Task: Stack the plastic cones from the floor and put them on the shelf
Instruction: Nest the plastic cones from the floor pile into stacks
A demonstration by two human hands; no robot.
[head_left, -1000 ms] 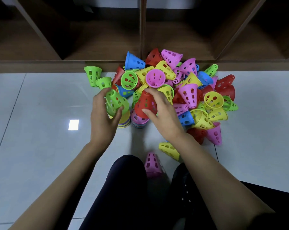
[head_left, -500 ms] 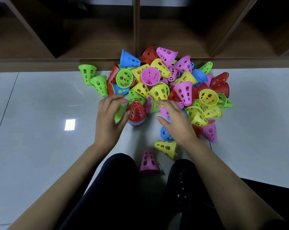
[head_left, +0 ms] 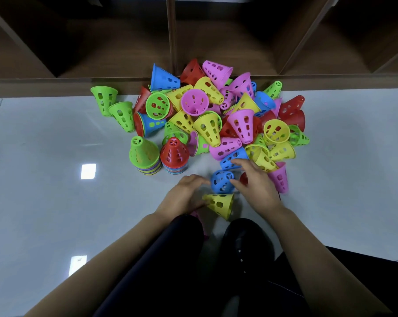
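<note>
Left hand (head_left: 184, 196) pinching the narrow end of a yellow cone (head_left: 219, 204) at 6 o'clock of the heap of cones (head_left: 207, 129), right hand (head_left: 255, 185) spread, thumb touching a blue cone (head_left: 221, 181); each should seat squarely, mouth down, on the red-topped stack (head_left: 174, 156) at 8 o'clock.

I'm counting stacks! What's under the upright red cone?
More cones nested beneath the red cone: only their coloured rims show. Their bodies are covered, so the count is unclear.

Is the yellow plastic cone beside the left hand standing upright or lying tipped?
Tipped. The yellow plastic cone lies on its side, its wide rim facing right.
</note>
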